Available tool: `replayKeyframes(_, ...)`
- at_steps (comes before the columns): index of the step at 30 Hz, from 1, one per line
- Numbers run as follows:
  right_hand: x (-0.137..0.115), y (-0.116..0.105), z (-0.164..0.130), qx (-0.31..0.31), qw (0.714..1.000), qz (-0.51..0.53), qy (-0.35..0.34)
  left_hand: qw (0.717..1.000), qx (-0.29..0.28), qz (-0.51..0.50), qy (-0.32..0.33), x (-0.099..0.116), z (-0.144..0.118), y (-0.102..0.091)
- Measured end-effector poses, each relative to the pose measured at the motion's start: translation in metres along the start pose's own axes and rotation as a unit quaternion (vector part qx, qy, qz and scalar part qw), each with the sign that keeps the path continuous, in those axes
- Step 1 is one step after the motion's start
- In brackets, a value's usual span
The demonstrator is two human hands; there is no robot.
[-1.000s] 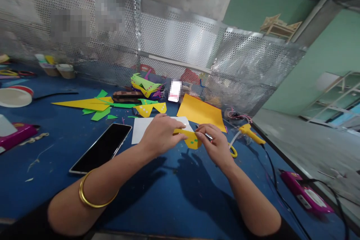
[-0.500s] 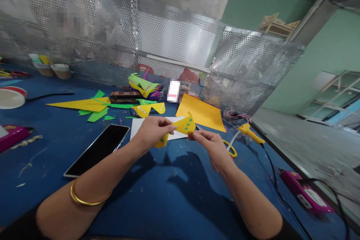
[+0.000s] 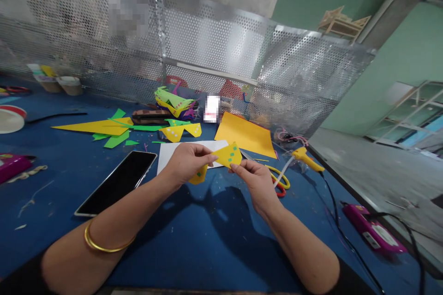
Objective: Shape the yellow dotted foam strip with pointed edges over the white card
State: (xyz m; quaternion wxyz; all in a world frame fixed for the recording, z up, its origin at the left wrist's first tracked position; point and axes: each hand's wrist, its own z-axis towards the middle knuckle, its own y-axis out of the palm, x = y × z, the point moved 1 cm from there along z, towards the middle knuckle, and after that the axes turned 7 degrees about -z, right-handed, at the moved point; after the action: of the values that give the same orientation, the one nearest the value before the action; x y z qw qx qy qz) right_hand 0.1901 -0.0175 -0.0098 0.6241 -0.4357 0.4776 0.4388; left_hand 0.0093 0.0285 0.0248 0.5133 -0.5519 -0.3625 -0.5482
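Yellow dotted paper piece (image 3: 226,156) is held above the blue table (image 3: 207,239), left hand (image 3: 188,163) and right hand (image 3: 254,179) each pinching an end. Grip appears light; recommend keeping it taut, clear of scissors (image 3: 278,179).

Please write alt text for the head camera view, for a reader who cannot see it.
Both hands, left hand and right hand, hold a small yellow paper piece with green dots above a blue table. A dark phone lies to the left; scissors and a yellow glue gun lie to the right.
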Motion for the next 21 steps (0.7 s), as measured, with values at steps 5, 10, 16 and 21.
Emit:
replayKeyframes(5, -0.0004, -0.0008, 0.0001, 0.001, 1.000, 0.011, 0.001, 1.000, -0.005, 0.001, 0.000, 0.0028, -0.0007, -0.0005)
replayKeyframes(10, -0.0017, -0.0055, 0.0032, 0.018, 1.000, 0.012, -0.017, 0.997, -0.018, -0.068, -0.041, 0.0012, 0.0019, -0.0012)
replayKeyframes(16, -0.0018, -0.0072, 0.0037, 0.024, 0.999, 0.011, -0.022, 0.991, 0.068, -0.111, 0.022, -0.0032, 0.0076, -0.0054)
replayKeyframes(21, 0.0015, -0.0077, 0.0050, 0.027, 0.999, -0.002, -0.031, 0.985, 0.120, -0.109, 0.059, -0.0020, 0.0087, -0.0094)
